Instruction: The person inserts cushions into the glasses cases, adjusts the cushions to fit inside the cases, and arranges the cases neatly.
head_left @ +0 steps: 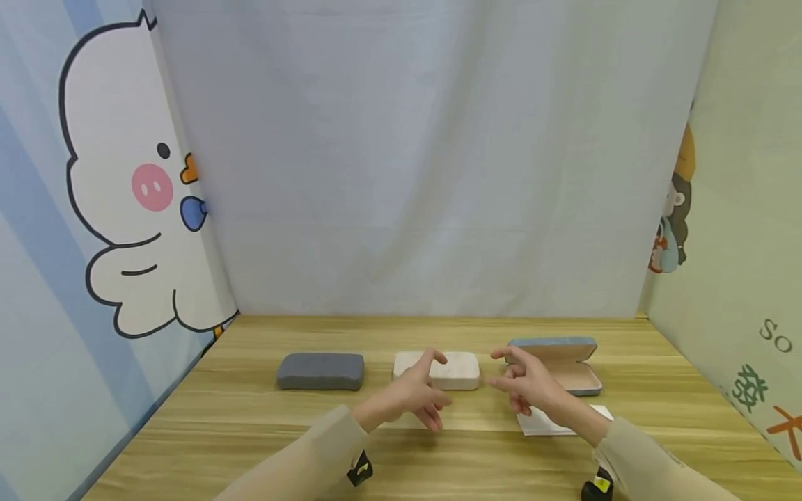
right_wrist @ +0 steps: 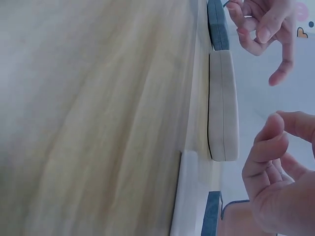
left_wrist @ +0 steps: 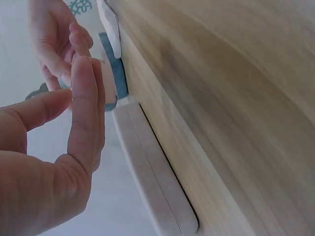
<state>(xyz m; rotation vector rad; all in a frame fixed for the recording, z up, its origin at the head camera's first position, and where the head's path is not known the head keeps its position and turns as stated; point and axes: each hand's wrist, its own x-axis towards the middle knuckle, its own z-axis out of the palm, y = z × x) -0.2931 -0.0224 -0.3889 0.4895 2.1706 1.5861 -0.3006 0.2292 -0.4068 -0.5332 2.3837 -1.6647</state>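
Observation:
My left hand (head_left: 416,390) hovers above the table before a closed white glasses case (head_left: 460,371), its thumb and fingers apart. In the left wrist view, the left fingers (left_wrist: 83,113) are mostly straight with nothing visible between them. My right hand (head_left: 526,383) hangs in the air between the white case and an open blue glasses case (head_left: 551,342) with a pale pink lining. The right index finger and thumb are spread, the other fingers loosely bent, and I see nothing held. A folded white cloth (head_left: 535,423) lies beneath the right wrist, partly hidden by it.
A closed grey-blue glasses case (head_left: 321,371) stands to the left on the wood-grain table (head_left: 219,431). A pale curtain (head_left: 407,174) hangs behind the table. Printed cloth walls (head_left: 37,278) rise on both sides.

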